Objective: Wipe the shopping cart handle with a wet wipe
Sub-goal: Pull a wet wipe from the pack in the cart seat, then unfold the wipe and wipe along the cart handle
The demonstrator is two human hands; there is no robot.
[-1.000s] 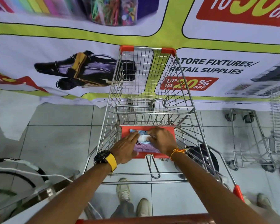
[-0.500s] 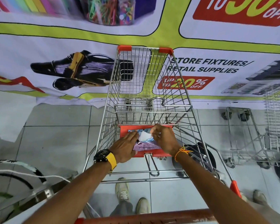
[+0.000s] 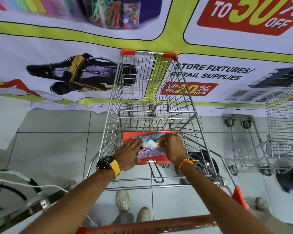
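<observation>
At frame centre the left hand (image 3: 128, 153) lies flat and open, pinning the wipe pack (image 3: 150, 146) to the red seat flap (image 3: 127, 138); the right hand (image 3: 172, 147) pinches a white wipe (image 3: 150, 143); the step looks like extraction; next, pull it free and bring it to the cart handle (image 3: 159, 224) at the bottom edge.

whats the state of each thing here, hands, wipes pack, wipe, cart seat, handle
left hand: flat, pressing on the pack
right hand: pinching the wipe
wipes pack: lying on the seat flap, opened
wipe: partly pulled out
seat flap: folded down
cart handle: untouched, not yet wiped
cart basket: nothing in it that shows
</observation>
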